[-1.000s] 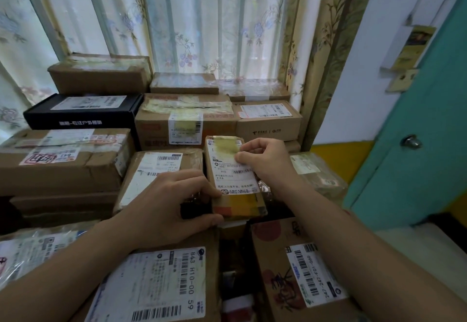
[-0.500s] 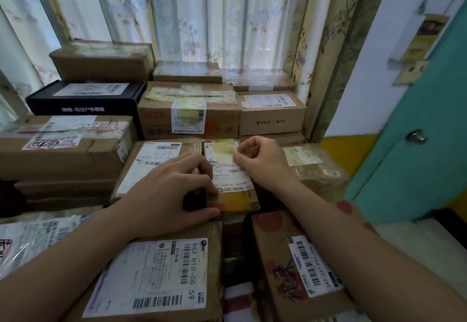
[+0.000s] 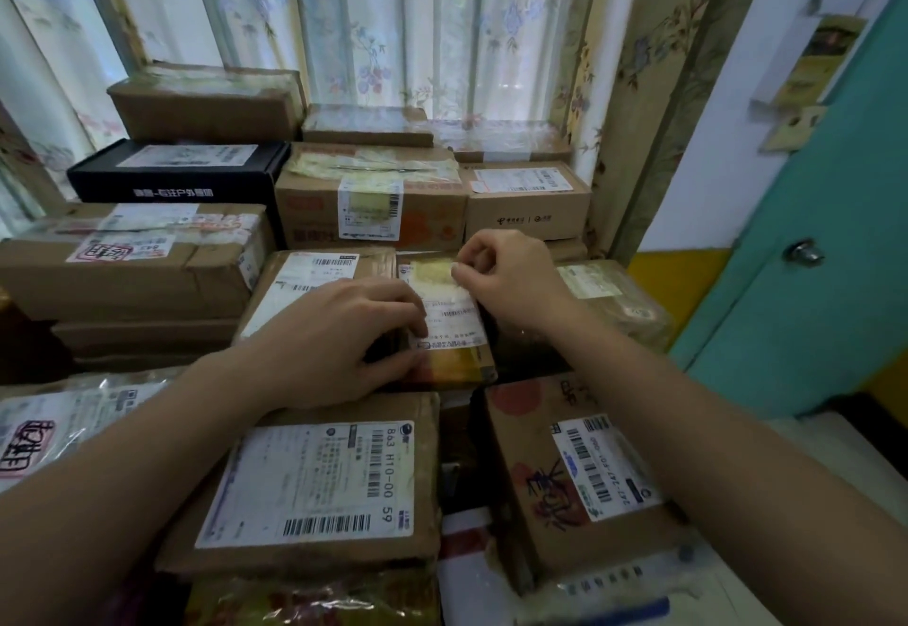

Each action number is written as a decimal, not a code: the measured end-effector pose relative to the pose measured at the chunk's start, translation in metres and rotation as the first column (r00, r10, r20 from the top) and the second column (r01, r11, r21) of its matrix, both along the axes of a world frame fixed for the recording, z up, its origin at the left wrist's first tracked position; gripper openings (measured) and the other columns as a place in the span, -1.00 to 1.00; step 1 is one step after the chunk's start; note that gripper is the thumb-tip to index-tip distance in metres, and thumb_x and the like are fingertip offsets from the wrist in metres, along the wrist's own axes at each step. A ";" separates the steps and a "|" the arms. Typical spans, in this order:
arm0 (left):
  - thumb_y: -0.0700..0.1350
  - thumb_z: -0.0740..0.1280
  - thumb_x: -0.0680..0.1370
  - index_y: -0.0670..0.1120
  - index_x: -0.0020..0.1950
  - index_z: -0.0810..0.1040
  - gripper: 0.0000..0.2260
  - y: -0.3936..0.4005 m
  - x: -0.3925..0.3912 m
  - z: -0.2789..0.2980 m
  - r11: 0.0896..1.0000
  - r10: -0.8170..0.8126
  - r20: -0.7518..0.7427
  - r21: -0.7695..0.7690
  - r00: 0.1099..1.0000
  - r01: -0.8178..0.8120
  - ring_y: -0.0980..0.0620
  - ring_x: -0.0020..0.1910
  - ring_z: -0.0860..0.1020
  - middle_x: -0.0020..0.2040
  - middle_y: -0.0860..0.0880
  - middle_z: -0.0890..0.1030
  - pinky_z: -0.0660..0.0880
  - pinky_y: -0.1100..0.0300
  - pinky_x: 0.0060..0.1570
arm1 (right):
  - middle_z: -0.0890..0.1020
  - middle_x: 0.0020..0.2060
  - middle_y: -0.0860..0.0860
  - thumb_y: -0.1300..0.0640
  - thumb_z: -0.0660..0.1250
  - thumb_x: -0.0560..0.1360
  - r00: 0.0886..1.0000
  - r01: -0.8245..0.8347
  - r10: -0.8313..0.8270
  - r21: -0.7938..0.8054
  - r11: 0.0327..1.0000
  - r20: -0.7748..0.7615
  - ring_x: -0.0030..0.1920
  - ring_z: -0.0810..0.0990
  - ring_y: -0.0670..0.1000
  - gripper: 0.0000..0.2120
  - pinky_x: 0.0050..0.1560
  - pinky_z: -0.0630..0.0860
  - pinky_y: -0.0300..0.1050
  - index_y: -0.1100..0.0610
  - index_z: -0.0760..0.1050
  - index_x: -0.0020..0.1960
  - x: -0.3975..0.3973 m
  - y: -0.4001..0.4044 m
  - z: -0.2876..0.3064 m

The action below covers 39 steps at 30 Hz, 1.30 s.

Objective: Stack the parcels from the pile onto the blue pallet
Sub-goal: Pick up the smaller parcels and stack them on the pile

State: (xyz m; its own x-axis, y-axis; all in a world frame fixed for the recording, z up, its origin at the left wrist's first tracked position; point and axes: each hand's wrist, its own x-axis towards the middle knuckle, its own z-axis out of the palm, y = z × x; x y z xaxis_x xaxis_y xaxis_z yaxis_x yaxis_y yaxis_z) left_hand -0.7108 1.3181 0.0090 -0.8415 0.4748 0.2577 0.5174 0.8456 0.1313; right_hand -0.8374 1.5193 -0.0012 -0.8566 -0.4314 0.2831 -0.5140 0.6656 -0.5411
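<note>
A small flat parcel [image 3: 449, 325] with a white label and yellow tape lies in the middle of a stack of cardboard parcels. My left hand [image 3: 334, 340] grips its left edge, thumb below and fingers on top. At the far right corner my right hand [image 3: 511, 276] holds it with curled fingers. It sits in a gap between a labelled brown box [image 3: 304, 281] on the left and a plastic-wrapped parcel [image 3: 614, 296] on the right. The blue pallet is hidden under the stack.
Taller rows of boxes, among them a black box [image 3: 177, 173], stand behind against a curtained window [image 3: 393, 20]. Two labelled brown parcels [image 3: 314, 483] [image 3: 580, 468] lie in front. A teal door [image 3: 810, 242] with a knob is at the right.
The small parcel has gone down from a tilted, raised position into the gap between its neighbours. Both hands went down with it and still hold it.
</note>
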 end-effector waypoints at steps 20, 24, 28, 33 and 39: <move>0.47 0.22 0.44 0.34 0.42 0.33 -0.43 0.013 0.108 -0.023 0.994 -0.104 0.031 -0.018 0.994 0.105 0.29 0.42 0.22 0.46 0.30 0.27 0.20 0.22 0.35 | 0.46 0.20 -0.17 -0.38 0.36 0.38 0.997 0.072 -0.066 0.220 0.973 -0.031 0.25 0.37 -0.09 -0.45 0.27 0.42 0.05 -0.20 0.48 0.30 0.183 0.100 -0.036; 0.43 0.26 0.45 0.30 0.40 0.37 -0.45 0.015 0.109 -0.024 0.998 -0.070 0.024 -0.005 0.997 0.070 0.22 0.39 0.29 0.43 0.27 0.31 0.32 0.17 0.34 | 0.46 0.17 -0.14 -0.28 0.34 0.39 0.977 0.204 -0.189 0.170 0.964 -0.100 0.23 0.38 -0.07 -0.51 0.27 0.41 0.04 -0.16 0.50 0.28 0.191 0.090 -0.051; 0.40 0.33 0.44 0.29 0.38 0.39 -0.46 0.020 0.106 -0.023 0.999 -0.016 0.042 -0.030 0.999 0.018 0.19 0.36 0.33 0.41 0.24 0.35 0.39 0.14 0.30 | 0.46 0.17 -0.12 -0.27 0.30 0.39 0.957 0.283 -0.266 0.179 0.942 -0.111 0.23 0.38 -0.05 -0.54 0.26 0.40 0.02 -0.16 0.48 0.25 0.194 0.079 -0.055; 0.38 0.36 0.46 0.25 0.44 0.37 -0.41 0.028 0.106 -0.016 0.993 0.055 0.070 -0.107 0.996 -0.047 0.15 0.40 0.33 0.46 0.22 0.32 0.38 0.18 0.30 | 0.44 0.08 -0.11 -0.23 0.32 0.41 0.957 0.290 -0.280 0.193 0.937 -0.077 0.18 0.40 -0.01 -0.62 0.22 0.41 0.04 -0.12 0.48 0.17 0.192 0.074 -0.046; 0.47 0.11 0.52 0.14 0.56 0.30 -0.31 0.008 0.135 0.010 0.982 0.163 0.089 -0.115 0.983 -0.152 0.11 0.44 0.35 0.50 0.14 0.34 0.36 0.11 0.38 | 0.49 0.21 -0.08 -0.29 0.27 0.53 0.976 0.181 -0.159 0.147 0.972 -0.152 0.26 0.41 -0.01 -0.54 0.32 0.41 0.11 -0.11 0.46 0.35 0.204 0.057 -0.014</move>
